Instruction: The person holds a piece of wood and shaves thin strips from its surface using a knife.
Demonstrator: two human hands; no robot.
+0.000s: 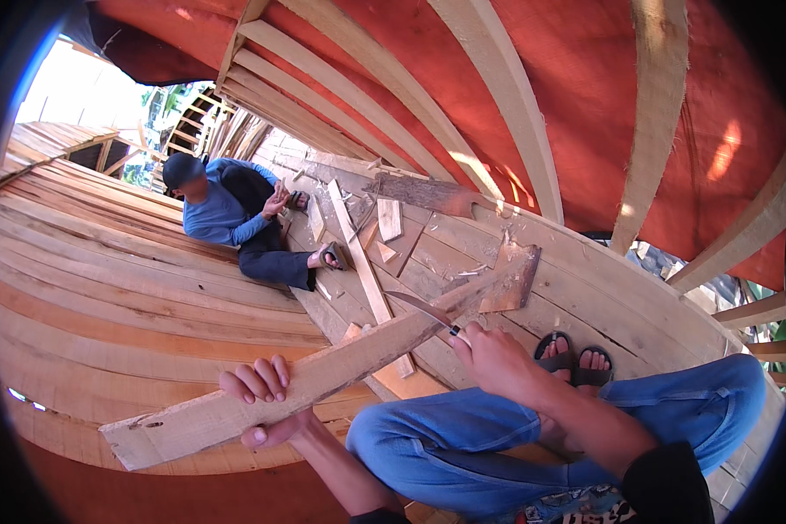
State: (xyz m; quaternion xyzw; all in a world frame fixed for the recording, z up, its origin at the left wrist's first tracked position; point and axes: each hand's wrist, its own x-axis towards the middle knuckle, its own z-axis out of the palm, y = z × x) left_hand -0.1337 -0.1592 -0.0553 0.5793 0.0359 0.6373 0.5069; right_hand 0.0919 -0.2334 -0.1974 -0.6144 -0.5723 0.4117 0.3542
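A long wooden plank (323, 377) slants across in front of me, its near-left end raised and its far end reaching toward the deck boards. My left hand (269, 403) is closed round the plank near its left end, fingers over the top edge and thumb below. In my right hand (489, 356) is a knife (422, 307) with a dark handle and a long curved blade. The blade points up and left and lies across or just above the plank; whether it touches the wood I cannot tell.
A co-worker (227, 218) in a blue top sits at the left among wood offcuts (389, 218). A narrow strip (362, 262) and a rough brown piece (511, 278) lie on the deck. Curved timber ribs (506, 79) rise before red sheeting (585, 113). My sandalled feet (572, 356) rest at right.
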